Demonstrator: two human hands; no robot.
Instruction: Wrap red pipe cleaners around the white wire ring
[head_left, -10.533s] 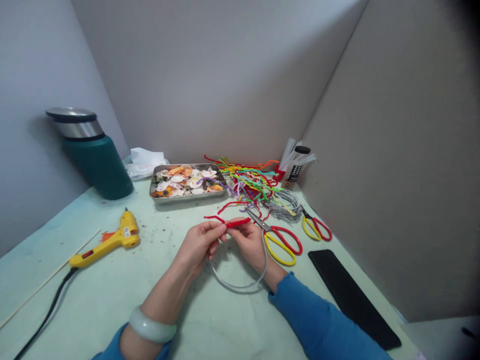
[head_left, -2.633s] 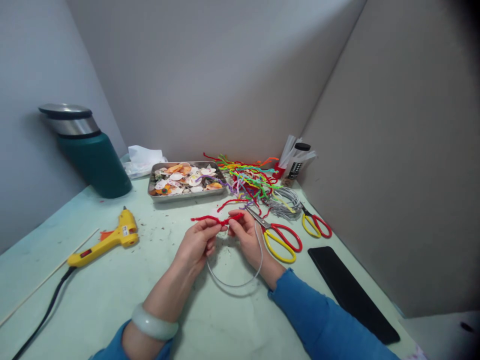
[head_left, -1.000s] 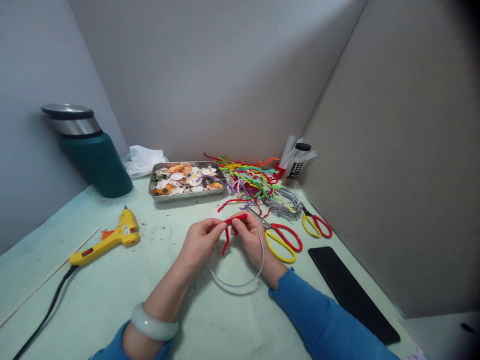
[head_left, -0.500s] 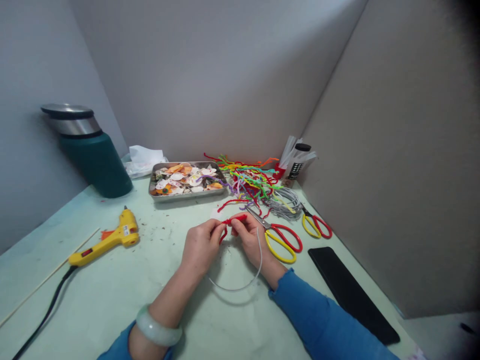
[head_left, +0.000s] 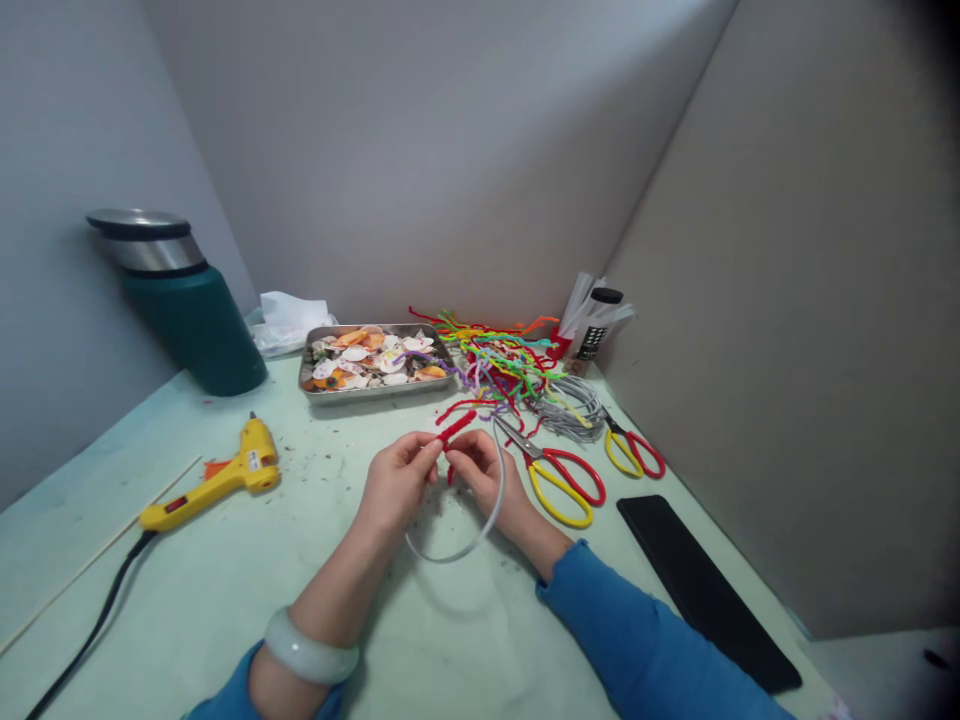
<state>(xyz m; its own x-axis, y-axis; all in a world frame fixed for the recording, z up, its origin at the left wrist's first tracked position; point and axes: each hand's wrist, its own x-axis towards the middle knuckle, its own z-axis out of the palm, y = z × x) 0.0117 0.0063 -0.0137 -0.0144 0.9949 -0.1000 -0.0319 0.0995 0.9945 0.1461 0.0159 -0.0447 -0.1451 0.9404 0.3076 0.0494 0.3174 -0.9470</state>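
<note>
Over the middle of the pale green table, my left hand (head_left: 397,482) pinches a red fuzzy strand (head_left: 457,426) wrapped round a wire. The strand's thick wrapped end sticks up and right past the fingertips, and a loose tail hangs between the hands. My right hand (head_left: 487,480) is closed beside it, thumb and fingers pinched at the strand near the tail. A grey wire (head_left: 457,556) curves in a loop below the hands and up in front of my right hand. Exactly where the wire enters the red wrapping is hidden by the fingers.
Ahead lie a metal tray (head_left: 375,395) of shells, colourful fuzzy strands (head_left: 502,355) and coiled wire (head_left: 574,408). Two scissors (head_left: 559,480) and a black slab (head_left: 701,590) are right. A yellow glue gun (head_left: 217,487), thin stick (head_left: 97,555) and green bottle (head_left: 187,320) are left.
The red wrapped end now points up and right from my left fingers instead of lying across both hands. The wire loop has swung left and up, and my right fingers have shifted left.
</note>
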